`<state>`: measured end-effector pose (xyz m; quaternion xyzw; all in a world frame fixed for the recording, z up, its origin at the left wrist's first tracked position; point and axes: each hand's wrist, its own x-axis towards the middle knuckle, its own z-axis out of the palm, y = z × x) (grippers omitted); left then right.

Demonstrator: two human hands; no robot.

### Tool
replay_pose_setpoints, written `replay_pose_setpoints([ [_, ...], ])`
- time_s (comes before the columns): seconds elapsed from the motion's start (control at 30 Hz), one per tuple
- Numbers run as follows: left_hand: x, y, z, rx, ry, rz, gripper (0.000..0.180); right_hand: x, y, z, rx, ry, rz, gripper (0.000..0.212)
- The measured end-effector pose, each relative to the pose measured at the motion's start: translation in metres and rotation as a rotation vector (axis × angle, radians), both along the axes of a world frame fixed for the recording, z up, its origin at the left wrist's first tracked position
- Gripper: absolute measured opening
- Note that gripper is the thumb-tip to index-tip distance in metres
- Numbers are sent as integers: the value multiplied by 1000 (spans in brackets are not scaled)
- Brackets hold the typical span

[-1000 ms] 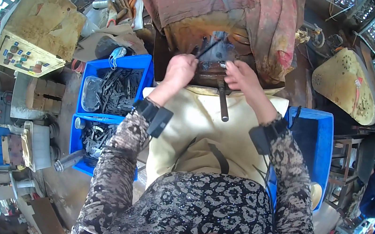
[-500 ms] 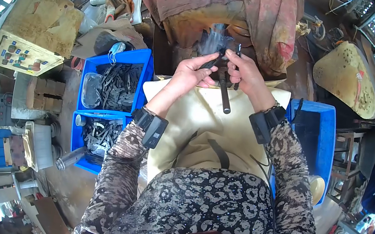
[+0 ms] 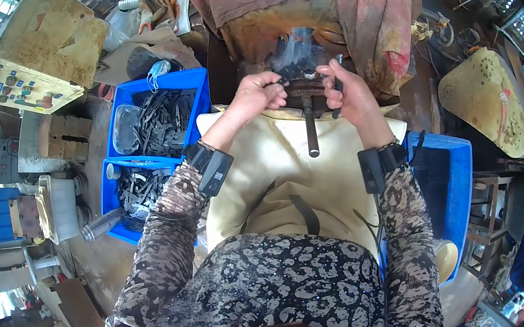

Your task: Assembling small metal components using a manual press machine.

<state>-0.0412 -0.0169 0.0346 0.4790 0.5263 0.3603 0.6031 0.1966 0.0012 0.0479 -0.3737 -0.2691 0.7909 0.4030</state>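
My left hand [image 3: 259,94] is closed around a small dark metal piece at the left side of a rusty clamp-like fixture [image 3: 305,88] in front of me. My right hand [image 3: 344,90] pinches a thin dark metal strip [image 3: 338,87] held upright at the fixture's right side. A dark round handle bar [image 3: 311,129] sticks out from the fixture toward me over my cream apron [image 3: 288,167]. Both wrists wear black bands.
Two blue crates [image 3: 155,116] of dark metal parts sit at my left, another blue crate [image 3: 444,187] at my right. A reddish cloth-draped machine [image 3: 309,4] rises behind the fixture. A cardboard box [image 3: 45,49], work gloves [image 3: 160,4] and a perforated tan dome [image 3: 488,101] lie around.
Both hands have lifted from the apron edge up to the fixture. The right hand now holds a thin strip upright; the left has shifted left of the handle.
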Motion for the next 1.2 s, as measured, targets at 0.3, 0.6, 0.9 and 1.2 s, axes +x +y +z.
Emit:
replay_pose_setpoints([
  [0.3, -22, 58, -52, 429, 490, 79, 28, 35, 27, -32, 207, -654, -245, 27],
  [0.6, -9, 79, -67, 633, 848, -212, 35, 33, 23, -62, 586, -1197, -175, 21],
  [0.9, -16, 88, -73, 736, 899, -457, 44, 26, 24, -71, 844, -1575, -302, 18],
  [1.2, -20, 69, -36, 846, 1005, -404, 37, 22, 18, -60, 806, -1621, -327, 21],
])
